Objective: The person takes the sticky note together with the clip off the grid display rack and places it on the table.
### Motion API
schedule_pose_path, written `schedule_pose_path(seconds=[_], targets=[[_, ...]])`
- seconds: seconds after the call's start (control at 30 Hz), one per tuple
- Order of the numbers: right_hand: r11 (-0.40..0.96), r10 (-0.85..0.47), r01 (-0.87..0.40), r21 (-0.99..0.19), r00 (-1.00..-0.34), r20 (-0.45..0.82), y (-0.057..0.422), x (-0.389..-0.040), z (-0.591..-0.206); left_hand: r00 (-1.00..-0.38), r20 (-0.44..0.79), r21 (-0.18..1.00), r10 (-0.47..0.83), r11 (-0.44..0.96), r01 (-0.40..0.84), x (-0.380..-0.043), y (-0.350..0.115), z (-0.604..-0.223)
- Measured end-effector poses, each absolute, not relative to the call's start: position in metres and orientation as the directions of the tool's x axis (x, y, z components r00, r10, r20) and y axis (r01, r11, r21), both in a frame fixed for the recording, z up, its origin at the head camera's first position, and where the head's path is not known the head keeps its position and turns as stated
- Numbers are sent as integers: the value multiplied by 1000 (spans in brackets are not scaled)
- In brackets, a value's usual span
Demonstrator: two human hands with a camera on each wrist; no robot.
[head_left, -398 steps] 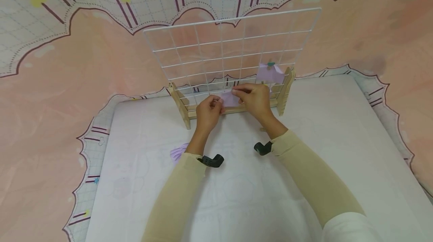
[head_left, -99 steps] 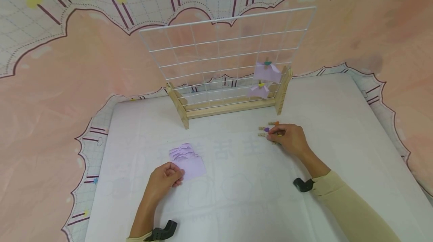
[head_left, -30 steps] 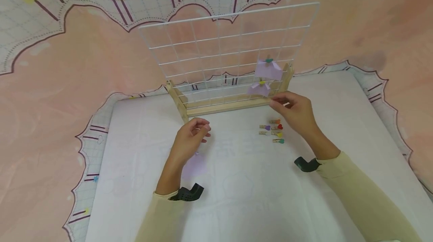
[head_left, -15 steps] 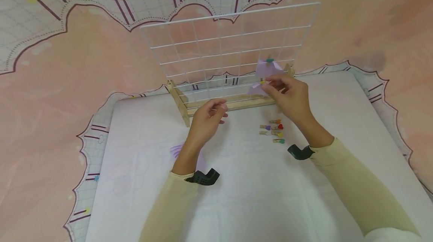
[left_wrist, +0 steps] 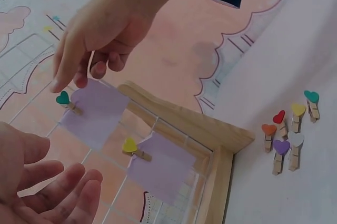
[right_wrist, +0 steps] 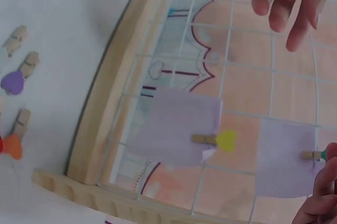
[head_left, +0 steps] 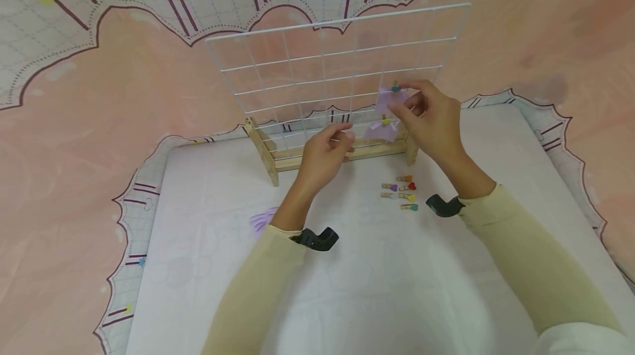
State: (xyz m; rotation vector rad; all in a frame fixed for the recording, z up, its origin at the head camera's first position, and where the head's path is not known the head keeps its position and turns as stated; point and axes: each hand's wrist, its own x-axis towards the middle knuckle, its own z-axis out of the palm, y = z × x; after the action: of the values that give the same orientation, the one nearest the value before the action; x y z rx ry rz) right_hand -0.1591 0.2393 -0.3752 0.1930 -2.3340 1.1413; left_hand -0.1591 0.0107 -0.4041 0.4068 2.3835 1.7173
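Note:
My right hand (head_left: 434, 118) is raised at the right of the white wire grid (head_left: 324, 68), beside the upper purple paper note (left_wrist: 97, 112). Its index fingertip is close to the green heart clothespin (left_wrist: 63, 98) that fixes this note; whether it touches cannot be told. Thumb and index finger stand apart. Below hangs a second purple note (right_wrist: 176, 124), fastened by a yellow heart clothespin (right_wrist: 225, 140). My left hand (head_left: 324, 156) hovers before the grid's lower middle, fingers loosely bent, nothing held.
Wooden feet and a bar (head_left: 367, 151) support the grid. Several heart clothespins (head_left: 408, 197) lie on the white table in front of it, at right. More purple paper (head_left: 262, 220) lies left, partly behind my left forearm. A patterned cloth (head_left: 163, 96) covers the background.
Over the last second my left hand has risen rightward from the table paper toward the grid. My right hand has climbed from beside the lower note to the upper one. Both notes still hang.

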Motion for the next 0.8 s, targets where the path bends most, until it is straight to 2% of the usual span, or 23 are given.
schedule_pose_path(seconds=[0.3, 0.8], targets=[[717, 75, -324, -617, -845, 530, 243, -171, -366, -946, -3, 963, 326, 257, 85, -174, 31, -402], [819, 32, -176, -547, -936, 350, 240, -178, -350, -946, -10, 976, 324, 209, 61, -186, 51, -400]])
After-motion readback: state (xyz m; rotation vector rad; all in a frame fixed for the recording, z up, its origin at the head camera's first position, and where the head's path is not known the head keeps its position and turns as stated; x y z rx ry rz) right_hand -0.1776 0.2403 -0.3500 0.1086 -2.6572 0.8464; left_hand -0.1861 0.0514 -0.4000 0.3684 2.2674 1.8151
